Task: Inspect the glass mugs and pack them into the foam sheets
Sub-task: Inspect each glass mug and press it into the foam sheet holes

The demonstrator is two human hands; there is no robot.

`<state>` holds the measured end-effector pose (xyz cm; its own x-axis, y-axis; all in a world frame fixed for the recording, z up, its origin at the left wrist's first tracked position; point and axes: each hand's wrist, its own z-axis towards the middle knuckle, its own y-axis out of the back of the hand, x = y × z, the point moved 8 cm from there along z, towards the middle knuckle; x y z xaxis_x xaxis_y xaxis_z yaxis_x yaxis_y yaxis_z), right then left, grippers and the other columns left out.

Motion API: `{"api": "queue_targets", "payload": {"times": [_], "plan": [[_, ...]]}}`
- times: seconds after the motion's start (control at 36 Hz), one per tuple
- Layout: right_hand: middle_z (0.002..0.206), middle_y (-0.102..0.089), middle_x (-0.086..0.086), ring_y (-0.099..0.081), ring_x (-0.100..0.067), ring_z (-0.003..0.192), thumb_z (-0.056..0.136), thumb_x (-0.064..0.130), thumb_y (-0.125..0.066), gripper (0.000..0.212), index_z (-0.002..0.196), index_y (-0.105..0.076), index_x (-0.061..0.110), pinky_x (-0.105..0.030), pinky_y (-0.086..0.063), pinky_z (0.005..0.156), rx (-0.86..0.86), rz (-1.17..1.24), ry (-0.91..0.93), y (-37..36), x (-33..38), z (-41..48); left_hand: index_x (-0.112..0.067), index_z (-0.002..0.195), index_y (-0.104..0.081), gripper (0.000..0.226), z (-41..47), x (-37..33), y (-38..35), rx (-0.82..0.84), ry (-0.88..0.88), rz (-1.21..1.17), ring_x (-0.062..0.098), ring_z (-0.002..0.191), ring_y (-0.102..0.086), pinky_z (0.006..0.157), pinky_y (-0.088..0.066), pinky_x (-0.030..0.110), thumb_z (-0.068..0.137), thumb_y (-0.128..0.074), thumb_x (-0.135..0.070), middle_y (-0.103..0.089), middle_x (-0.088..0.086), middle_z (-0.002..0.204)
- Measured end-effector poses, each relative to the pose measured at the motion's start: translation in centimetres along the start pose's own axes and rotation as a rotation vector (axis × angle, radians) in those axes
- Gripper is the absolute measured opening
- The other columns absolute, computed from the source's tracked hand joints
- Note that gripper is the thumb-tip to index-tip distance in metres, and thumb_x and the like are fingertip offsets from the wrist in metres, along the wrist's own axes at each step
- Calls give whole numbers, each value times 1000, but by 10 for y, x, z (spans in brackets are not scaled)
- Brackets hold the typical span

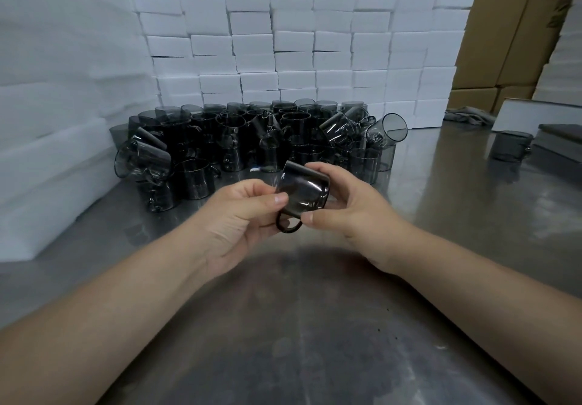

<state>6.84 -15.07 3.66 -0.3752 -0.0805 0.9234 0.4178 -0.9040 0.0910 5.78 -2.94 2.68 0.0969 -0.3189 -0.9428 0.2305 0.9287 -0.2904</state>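
Observation:
I hold one smoky grey glass mug (303, 191) on its side above the steel table (315, 326), its handle pointing down toward me. My left hand (242, 215) grips its left side with thumb and fingers. My right hand (349, 206) grips its right side, thumb near the handle. Behind them a pile of several identical dark glass mugs (252, 140) covers the table's middle, some upright, some tipped over. A tall stack of white foam sheets (56, 105) stands at the left.
A wall of white foam-wrapped blocks (315, 48) runs across the back, with brown cardboard cartons (510, 26) behind it. At the right a single mug (510, 146) stands by a white box (532, 118), and a grey cloth (469, 115) lies near it.

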Motion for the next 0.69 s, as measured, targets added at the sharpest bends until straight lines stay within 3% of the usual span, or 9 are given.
{"api": "queue_targets", "payload": {"times": [0.08,0.19,0.25,0.31,0.39,0.44,0.56,0.61,0.69], "plan": [[108,-62,2,-60,-6,99,65,-1,-71,54,112,-54,20,-28,-46,93,-53,50,-1,5,0,1,-17,54,-50,18,2,-5,1,-25,-30,-131,26,75,-69,68,-58,34,60,-66,-11,-71,14,89],[107,-63,3,-57,-13,107,61,11,-67,48,107,-56,22,-31,-47,92,-108,141,-12,11,-3,2,-20,58,-64,5,3,-9,13,-149,-55,-124,22,94,-68,79,-54,33,62,-66,-19,-70,7,103],[109,-63,2,-56,-14,110,61,12,-68,51,109,-55,22,-32,-47,93,-127,153,-15,12,-4,2,-19,69,-64,4,2,-5,20,-240,-55,44,12,82,-69,79,-49,29,70,-66,-22,-72,-3,88],[109,-63,3,-57,-13,109,60,13,-69,52,109,-54,22,-31,-47,94,-144,150,-6,12,-3,2,-17,70,-60,17,-1,-5,23,-330,-75,225,4,62,-65,69,-47,25,85,-59,-24,-68,-8,67],[107,-63,6,-59,-3,102,65,7,-75,54,110,-52,23,-22,-49,87,-176,84,31,14,0,1,-20,46,-54,51,-6,-12,23,-419,-128,421,4,47,-56,58,-43,25,94,-46,-34,-60,-6,50],[104,-62,11,-61,4,95,71,0,-75,52,109,-49,25,-17,-48,83,-204,21,66,15,3,0,-21,40,-55,58,-9,-18,18,-419,-181,517,6,48,-53,57,-40,25,94,-44,-36,-58,-6,49],[102,-63,10,-64,-9,97,58,20,-76,55,102,-46,35,-34,-49,93,-289,-152,96,18,6,0,-24,83,-58,8,-14,-17,-2,-292,-234,506,2,59,-59,58,-46,20,90,-54,-24,-65,-8,76],[106,-62,6,-63,-16,101,59,24,-76,56,101,-42,39,-42,-46,95,-318,-243,92,19,7,0,-26,98,-53,13,-15,-13,-11,-209,-226,425,0,69,-63,62,-50,16,89,-55,-17,-68,-9,90],[108,-61,7,-60,-14,105,63,23,-79,56,99,-40,44,-42,-45,97,-313,-329,76,18,7,1,-30,108,-53,25,-17,-12,-21,-107,-250,393,2,89,-65,75,-51,17,87,-55,-15,-68,-12,100]]}}
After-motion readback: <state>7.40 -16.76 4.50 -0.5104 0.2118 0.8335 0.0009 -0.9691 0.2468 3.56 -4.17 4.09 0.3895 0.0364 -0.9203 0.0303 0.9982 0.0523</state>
